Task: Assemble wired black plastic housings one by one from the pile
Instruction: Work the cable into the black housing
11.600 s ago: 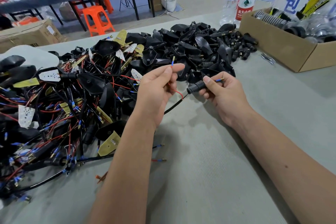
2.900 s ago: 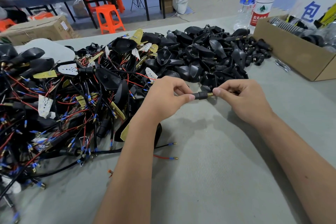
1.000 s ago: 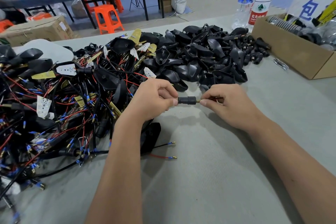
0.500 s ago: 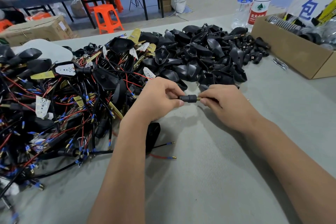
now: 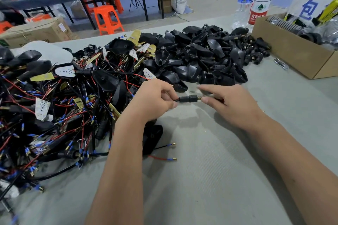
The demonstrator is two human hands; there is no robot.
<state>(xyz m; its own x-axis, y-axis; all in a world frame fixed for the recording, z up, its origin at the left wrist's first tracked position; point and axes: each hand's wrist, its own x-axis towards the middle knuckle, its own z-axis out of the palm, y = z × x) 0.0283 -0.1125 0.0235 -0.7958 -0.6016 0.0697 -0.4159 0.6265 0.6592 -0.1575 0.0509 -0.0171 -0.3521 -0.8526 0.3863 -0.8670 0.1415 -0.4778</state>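
A short black stem (image 5: pixel 186 99) with a brass threaded end hangs just above the grey table, level between my hands. My left hand (image 5: pixel 151 100) pinches its left end, where a black cable leaves it. My right hand (image 5: pixel 232 104) has its thumb tip on the brass end; its index finger is lifted and blurred, the other fingers curl underneath, and a bit of red wire shows by the palm. A black housing (image 5: pixel 152 136) lies under my left wrist, with a red wire (image 5: pixel 162 158) and a black one trailing from it.
A tangled pile of wired housings (image 5: pixel 73 97) fills the left. Bare black housings (image 5: pixel 201 60) are heaped behind my hands. A cardboard box (image 5: pixel 292 55) of parts stands at the right edge, two water bottles (image 5: pixel 259 3) behind it, and a small metal clip (image 5: pixel 281 64) lies beside it.
Both hands stayed in place with the stem between them. My right index finger has lifted off the brass end, and more of the brass thread shows than a second ago.
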